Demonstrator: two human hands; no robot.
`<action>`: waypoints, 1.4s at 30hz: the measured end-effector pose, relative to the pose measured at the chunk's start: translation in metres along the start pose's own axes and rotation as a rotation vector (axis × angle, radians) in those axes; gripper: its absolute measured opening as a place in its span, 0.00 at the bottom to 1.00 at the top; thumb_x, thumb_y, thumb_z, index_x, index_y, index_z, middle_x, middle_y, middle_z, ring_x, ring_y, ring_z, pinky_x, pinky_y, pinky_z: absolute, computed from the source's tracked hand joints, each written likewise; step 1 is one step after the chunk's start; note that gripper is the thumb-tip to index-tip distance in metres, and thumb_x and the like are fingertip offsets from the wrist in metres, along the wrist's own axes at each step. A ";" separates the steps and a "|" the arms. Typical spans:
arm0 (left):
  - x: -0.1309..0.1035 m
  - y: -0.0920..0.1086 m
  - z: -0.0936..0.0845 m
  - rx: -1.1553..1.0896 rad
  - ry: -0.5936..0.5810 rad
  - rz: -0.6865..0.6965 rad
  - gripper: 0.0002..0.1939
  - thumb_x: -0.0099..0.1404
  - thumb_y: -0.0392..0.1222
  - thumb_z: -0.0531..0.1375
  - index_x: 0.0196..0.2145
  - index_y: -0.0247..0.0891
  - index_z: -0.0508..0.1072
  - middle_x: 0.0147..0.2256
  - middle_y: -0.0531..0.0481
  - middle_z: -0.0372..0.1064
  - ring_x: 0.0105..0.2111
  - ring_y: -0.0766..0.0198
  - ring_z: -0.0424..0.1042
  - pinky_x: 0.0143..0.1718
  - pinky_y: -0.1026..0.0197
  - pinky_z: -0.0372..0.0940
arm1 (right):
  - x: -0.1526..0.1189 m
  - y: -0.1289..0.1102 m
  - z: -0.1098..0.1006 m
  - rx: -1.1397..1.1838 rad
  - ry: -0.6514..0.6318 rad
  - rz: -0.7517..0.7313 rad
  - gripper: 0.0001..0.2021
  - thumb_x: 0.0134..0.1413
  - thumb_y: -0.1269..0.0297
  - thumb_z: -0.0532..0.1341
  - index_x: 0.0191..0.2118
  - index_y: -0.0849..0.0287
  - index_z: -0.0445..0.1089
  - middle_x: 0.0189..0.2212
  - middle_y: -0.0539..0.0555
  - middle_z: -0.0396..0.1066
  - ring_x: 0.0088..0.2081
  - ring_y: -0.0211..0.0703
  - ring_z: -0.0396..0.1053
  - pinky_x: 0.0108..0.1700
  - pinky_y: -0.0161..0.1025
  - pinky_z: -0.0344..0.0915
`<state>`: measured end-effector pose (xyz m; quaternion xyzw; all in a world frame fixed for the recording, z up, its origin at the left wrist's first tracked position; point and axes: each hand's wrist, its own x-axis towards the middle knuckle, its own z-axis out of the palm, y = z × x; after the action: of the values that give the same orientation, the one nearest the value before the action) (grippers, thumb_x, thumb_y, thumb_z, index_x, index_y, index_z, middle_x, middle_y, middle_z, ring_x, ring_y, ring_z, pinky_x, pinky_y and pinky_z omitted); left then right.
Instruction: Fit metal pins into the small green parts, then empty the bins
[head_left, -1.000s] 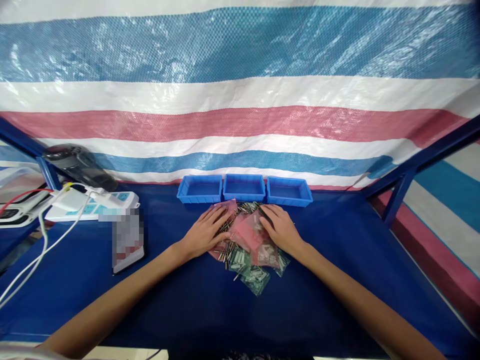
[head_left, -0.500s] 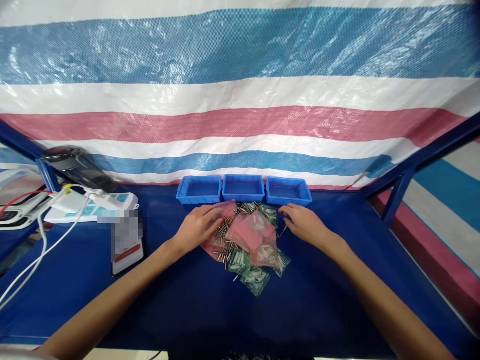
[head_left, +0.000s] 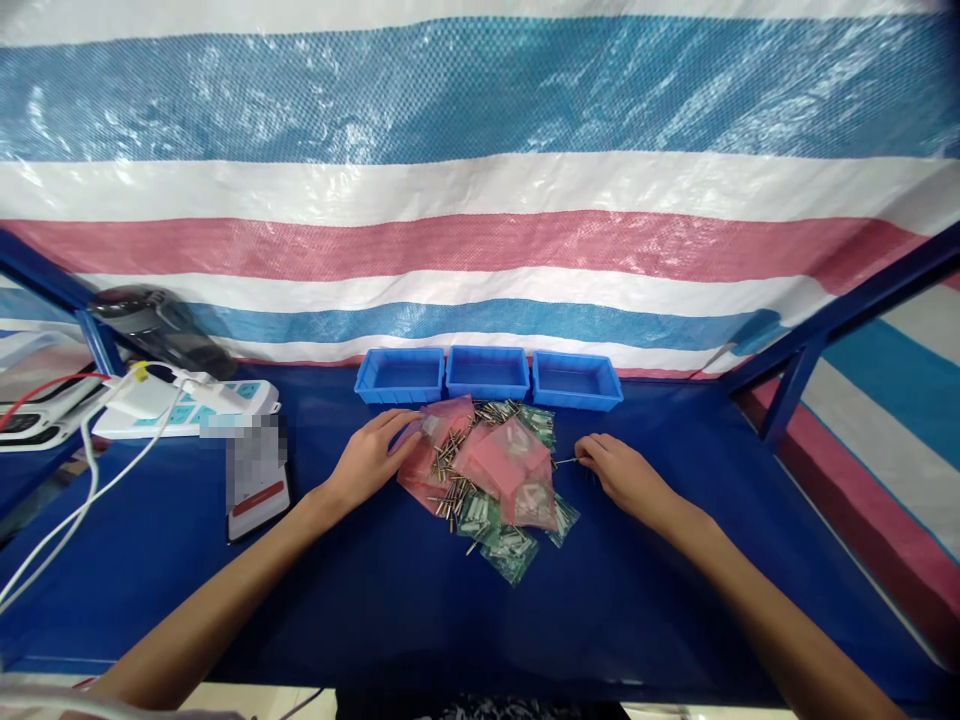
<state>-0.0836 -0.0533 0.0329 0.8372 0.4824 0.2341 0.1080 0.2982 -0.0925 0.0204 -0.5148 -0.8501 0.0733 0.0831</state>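
My left hand (head_left: pixel 373 456) lies open at the left edge of a pink plastic bag (head_left: pixel 414 480), its fingers stretched and the tips over the bag's edge. My right hand (head_left: pixel 613 468) is to the right of the pile, fingertips pinched on one end of a thin metal pin (head_left: pixel 565 461). Many loose metal pins (head_left: pixel 452 497) lie on and around the pink bag. On top of the pile is a second pink bag (head_left: pixel 504 460). Green-tinted clear bags (head_left: pixel 512 556) holding small pale pieces lie at its front and sides.
Behind the pile stand three blue bins in a row: left (head_left: pixel 400 377), middle (head_left: pixel 487 374) and right (head_left: pixel 576 382). At the left are a phone (head_left: pixel 259 505), a white power strip (head_left: pixel 187 409) with cables and a dark bottle (head_left: pixel 161 325). A striped tarp (head_left: pixel 480 245) hangs behind.
My left hand has drawn back left from the pins to the bag's edge. My right hand has moved slightly right and toward me, its fingers now closed on the pin.
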 end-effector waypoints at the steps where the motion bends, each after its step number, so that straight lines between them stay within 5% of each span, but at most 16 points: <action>1: 0.002 0.001 0.001 0.004 0.009 -0.001 0.17 0.69 0.47 0.50 0.50 0.38 0.69 0.49 0.46 0.69 0.49 0.59 0.69 0.53 0.56 0.64 | 0.002 -0.003 0.002 0.015 0.013 -0.006 0.10 0.61 0.74 0.49 0.35 0.59 0.65 0.32 0.55 0.67 0.34 0.44 0.65 0.36 0.40 0.63; 6: 0.007 -0.009 0.010 0.144 0.038 -0.051 0.17 0.69 0.42 0.48 0.49 0.37 0.70 0.49 0.44 0.70 0.47 0.56 0.70 0.51 0.52 0.65 | 0.005 -0.012 0.011 0.138 0.159 -0.037 0.12 0.63 0.71 0.48 0.41 0.58 0.67 0.39 0.57 0.68 0.39 0.44 0.69 0.42 0.40 0.67; 9: 0.006 -0.020 0.014 0.241 0.032 -0.060 0.18 0.69 0.41 0.47 0.49 0.36 0.71 0.49 0.42 0.70 0.47 0.53 0.70 0.50 0.50 0.65 | -0.003 -0.010 0.010 0.088 0.246 0.083 0.11 0.63 0.66 0.50 0.45 0.57 0.67 0.42 0.58 0.68 0.43 0.47 0.69 0.44 0.41 0.67; 14: 0.004 -0.029 0.017 0.264 0.006 -0.046 0.19 0.69 0.42 0.46 0.50 0.35 0.71 0.49 0.42 0.70 0.48 0.52 0.69 0.51 0.48 0.65 | -0.022 -0.011 0.010 -0.161 0.171 0.307 0.11 0.60 0.60 0.54 0.44 0.57 0.67 0.36 0.56 0.70 0.37 0.49 0.71 0.32 0.40 0.65; 20: 0.007 -0.022 0.019 0.199 -0.050 0.034 0.19 0.70 0.41 0.45 0.49 0.34 0.71 0.48 0.43 0.71 0.49 0.54 0.68 0.52 0.48 0.64 | -0.019 -0.021 0.020 -0.142 0.117 0.261 0.09 0.62 0.69 0.50 0.36 0.59 0.66 0.33 0.55 0.69 0.32 0.44 0.70 0.31 0.38 0.62; 31: 0.005 -0.017 0.017 0.126 -0.032 0.028 0.18 0.69 0.42 0.46 0.49 0.37 0.70 0.47 0.44 0.71 0.46 0.57 0.70 0.50 0.51 0.66 | 0.013 -0.028 0.025 -0.063 0.181 0.126 0.09 0.62 0.70 0.49 0.36 0.58 0.65 0.35 0.56 0.68 0.38 0.46 0.67 0.36 0.39 0.64; 42: 0.006 -0.018 0.017 0.091 -0.020 0.035 0.18 0.70 0.45 0.47 0.50 0.37 0.70 0.48 0.43 0.69 0.48 0.56 0.68 0.52 0.50 0.64 | 0.011 -0.023 0.019 0.010 0.222 0.202 0.10 0.62 0.66 0.50 0.36 0.57 0.67 0.33 0.55 0.69 0.36 0.45 0.68 0.35 0.39 0.65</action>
<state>-0.0856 -0.0381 0.0126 0.8519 0.4765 0.2055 0.0705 0.2695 -0.0944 0.0078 -0.6023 -0.7792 0.0282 0.1714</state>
